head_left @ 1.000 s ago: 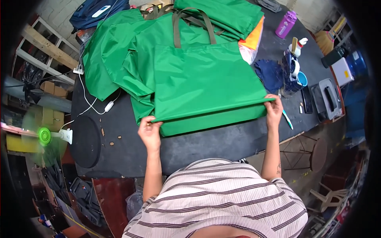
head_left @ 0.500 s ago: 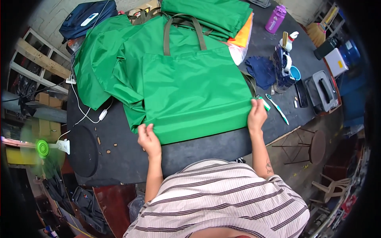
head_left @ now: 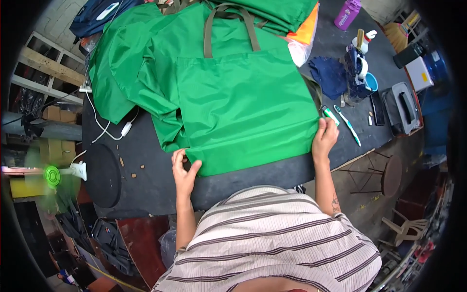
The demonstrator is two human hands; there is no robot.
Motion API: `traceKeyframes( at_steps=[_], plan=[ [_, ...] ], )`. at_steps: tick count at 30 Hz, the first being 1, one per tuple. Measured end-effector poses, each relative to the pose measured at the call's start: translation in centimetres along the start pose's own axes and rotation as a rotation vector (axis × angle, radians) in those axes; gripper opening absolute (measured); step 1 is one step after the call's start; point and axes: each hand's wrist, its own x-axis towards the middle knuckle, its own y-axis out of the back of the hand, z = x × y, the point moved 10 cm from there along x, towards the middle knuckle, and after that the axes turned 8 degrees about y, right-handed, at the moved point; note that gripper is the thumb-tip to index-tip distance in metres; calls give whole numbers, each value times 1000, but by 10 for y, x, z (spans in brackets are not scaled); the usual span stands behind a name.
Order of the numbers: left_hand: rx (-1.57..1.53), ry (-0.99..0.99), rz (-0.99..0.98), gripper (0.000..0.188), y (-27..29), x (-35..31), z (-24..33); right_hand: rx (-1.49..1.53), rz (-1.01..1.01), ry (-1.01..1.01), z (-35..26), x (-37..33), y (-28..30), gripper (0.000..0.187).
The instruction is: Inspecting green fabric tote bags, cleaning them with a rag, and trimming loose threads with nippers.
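Note:
A green tote bag point(head_left: 243, 107) with brownish-grey handles lies flat before me, its handles pointing to the far side and a crease running across its lower part. At its lower left corner is my left hand point(head_left: 185, 176), thumb spread away from the curled fingers, touching or very close to the fabric. My right hand point(head_left: 324, 141) is closed at the lower right edge, thumb and fingers pinching the fabric; the fingers underneath are partly hidden. More green fabric point(head_left: 127, 63) lies bunched to the left and beneath the bag.
Right of the bag lie a green-and-white tube point(head_left: 331, 116), a toothbrush point(head_left: 347, 125) and dark blue cloth point(head_left: 329, 78). Farther off stand a purple bottle point(head_left: 347, 14) and a grey case point(head_left: 401, 108). A green fan point(head_left: 52, 176) and white cable point(head_left: 100, 127) are at left.
The bag's lower left corner has shifted right, away from my left hand, whose thumb has spread from its fingers. My right hand stays at the right edge. The whole view has shifted slightly.

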Motion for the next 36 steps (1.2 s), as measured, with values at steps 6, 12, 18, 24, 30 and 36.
traceKeyframes(
  at_steps=[6,12,18,24,30,36],
  plan=[
    [307,81,291,17,15,2,10,-50,-110,-7,3,-6,-13,19],
    [693,-105,431,36,-10,4,66,-221,-215,-8,8,-15,-24,18],
    [615,-656,-269,48,-172,-41,129,-230,-347,-70,8,-12,-28,18],
    [778,-515,-486,60,-220,-29,68,-23,-235,143,-75,55,-12,26],
    [772,-501,-495,60,-219,-27,75,474,-445,481,-171,121,-137,23],
    [769,-498,-522,59,-220,-27,71,180,-669,626,-164,117,-255,30]
  ],
)
